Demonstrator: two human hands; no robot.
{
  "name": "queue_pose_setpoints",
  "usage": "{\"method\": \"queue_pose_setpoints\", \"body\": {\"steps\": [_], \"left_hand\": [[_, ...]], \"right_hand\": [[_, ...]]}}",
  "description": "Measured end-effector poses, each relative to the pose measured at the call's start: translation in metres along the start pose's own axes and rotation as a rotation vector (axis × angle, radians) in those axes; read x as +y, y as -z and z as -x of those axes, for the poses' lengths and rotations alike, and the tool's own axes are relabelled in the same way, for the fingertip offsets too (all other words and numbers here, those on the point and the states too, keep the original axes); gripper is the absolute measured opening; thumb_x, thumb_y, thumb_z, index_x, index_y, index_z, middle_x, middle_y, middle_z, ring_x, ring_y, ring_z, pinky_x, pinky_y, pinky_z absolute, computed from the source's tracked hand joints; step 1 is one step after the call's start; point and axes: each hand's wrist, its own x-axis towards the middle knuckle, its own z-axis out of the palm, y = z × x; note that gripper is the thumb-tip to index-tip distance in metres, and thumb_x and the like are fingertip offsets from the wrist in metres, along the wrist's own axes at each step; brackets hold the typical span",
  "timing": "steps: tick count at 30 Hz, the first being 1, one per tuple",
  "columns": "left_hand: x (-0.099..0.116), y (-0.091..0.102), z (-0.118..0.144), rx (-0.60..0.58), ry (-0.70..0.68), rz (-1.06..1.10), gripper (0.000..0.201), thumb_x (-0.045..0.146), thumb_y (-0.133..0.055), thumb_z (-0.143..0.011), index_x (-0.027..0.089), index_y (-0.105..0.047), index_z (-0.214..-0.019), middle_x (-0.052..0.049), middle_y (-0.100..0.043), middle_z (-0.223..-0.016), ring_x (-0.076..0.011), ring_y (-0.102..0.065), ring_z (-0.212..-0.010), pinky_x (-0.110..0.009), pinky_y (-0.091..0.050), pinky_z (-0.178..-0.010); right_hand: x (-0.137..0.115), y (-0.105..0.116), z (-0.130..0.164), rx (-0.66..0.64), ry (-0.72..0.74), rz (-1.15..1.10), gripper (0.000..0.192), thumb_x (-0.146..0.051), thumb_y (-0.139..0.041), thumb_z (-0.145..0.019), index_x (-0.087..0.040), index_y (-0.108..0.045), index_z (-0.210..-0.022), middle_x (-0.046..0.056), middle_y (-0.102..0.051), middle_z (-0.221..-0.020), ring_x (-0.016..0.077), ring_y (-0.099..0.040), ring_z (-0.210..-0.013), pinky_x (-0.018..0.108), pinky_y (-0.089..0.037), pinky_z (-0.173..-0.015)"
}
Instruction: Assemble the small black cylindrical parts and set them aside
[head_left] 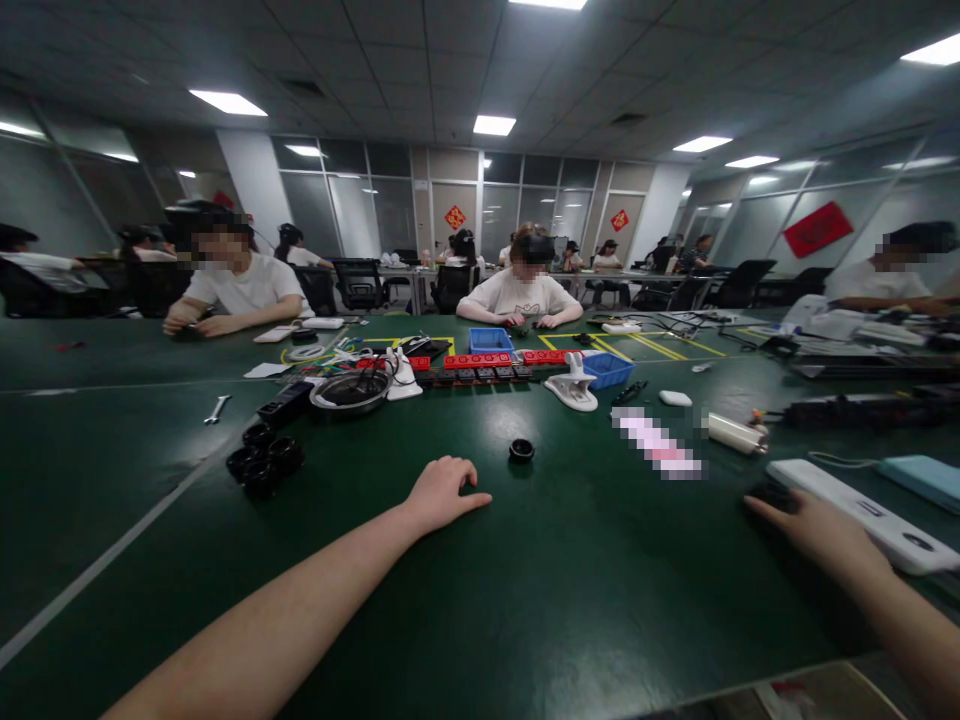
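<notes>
1. The left hand (442, 492) lies palm down on the green table (585, 590), fingers loosely curled and holding nothing. The nearest thing to it is a small black round part (521, 450), standing alone just ahead of the fingertips and clear of them. A careless sweep of that hand could, I judge, knock the part away across the smooth table, since nothing hems it in.

2. The right hand (814, 528) rests near the right edge of the view, its fingertips at a small dark object (766, 492). Whether it grips this or only touches it I cannot tell; the object is too dark and partly hidden by the fingers. If the hold is loose, it may slip when lifted.

3. Just beside the right hand lies a long white power strip (862, 510), with a pale blue flat case (922, 478) beyond it. A sideways drag of the wrist could push the strip or catch its cable.

4. A cluster of black round parts (264, 462) sits well to the left of the left hand, with a small spanner (217, 408) further off. Reaching across for them would carry the forearm over the lone part and could brush it.

5. A small cylinder with wires (736, 434) lies ahead of the right hand; it looks free to roll if nudged.

6. Other people sit at the far side of the table, well apart.
</notes>
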Motion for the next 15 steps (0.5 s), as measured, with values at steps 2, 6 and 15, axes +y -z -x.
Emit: {"method": "queue_pose_setpoints", "body": {"steps": [2, 6, 15], "left_hand": [[0.000, -0.001, 0.000, 0.004, -0.012, -0.005, 0.035, 0.053, -0.049, -0.068, 0.020, -0.054, -0.076, 0.000, -0.051, -0.069, -0.0171, -0.047, -0.069, -0.024, -0.031, -0.058], [-0.002, -0.003, -0.001, 0.013, -0.025, -0.001, 0.034, 0.053, -0.049, -0.068, 0.020, -0.053, -0.075, 0.000, -0.051, -0.068, -0.0166, -0.047, -0.067, -0.024, -0.031, -0.057], [-0.003, -0.002, -0.004, -0.012, -0.017, 0.007, 0.034, 0.053, -0.048, -0.069, 0.020, -0.052, -0.075, 0.000, -0.050, -0.068, -0.0161, -0.046, -0.066, -0.024, -0.031, -0.055]], "right_hand": [[-0.007, 0.003, -0.016, 0.040, -0.027, -0.002, 0.064, -0.059, -0.037, -0.070, -0.006, -0.052, -0.102, 0.026, -0.056, -0.091, 0.0291, -0.056, -0.079, 0.035, -0.034, -0.057], [-0.019, 0.001, -0.035, 0.066, -0.029, -0.031, 0.071, -0.062, -0.032, -0.071, -0.004, -0.050, -0.108, 0.027, -0.054, -0.096, 0.0328, -0.053, -0.084, 0.036, -0.033, -0.056], [-0.023, 0.000, -0.041, 0.192, -0.003, 0.007, 0.066, -0.059, -0.038, -0.071, -0.005, -0.050, -0.108, 0.022, -0.058, -0.091, 0.0245, -0.055, -0.074, 0.029, -0.032, -0.054]]}}
